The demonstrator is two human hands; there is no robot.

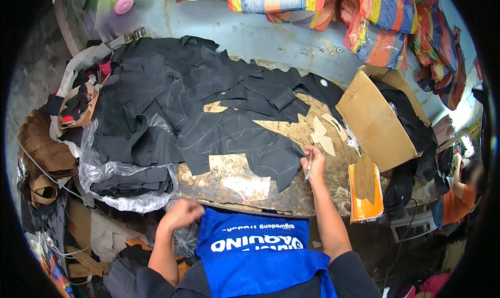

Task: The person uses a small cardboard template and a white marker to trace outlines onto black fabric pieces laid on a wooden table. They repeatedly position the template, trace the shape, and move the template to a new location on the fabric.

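While the right hand (314, 166) pinches a pen (308, 171) beside the black cloth (250, 134) on the bench (291, 199), its outlines partly drawn, apparently uncut, the left hand (183, 213) hangs loosely curled, seemingly empty

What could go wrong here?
1. Slip: the black sheet lies loose by the right hand, which holds a slim pen-like tool. With the left hand off the sheet, it could shift and spoil any marking.
2. Drop: the orange packet sits at the table's front edge; a forearm bump might knock it off.
3. Mix-up: overlapping black pieces look alike and could get confused.
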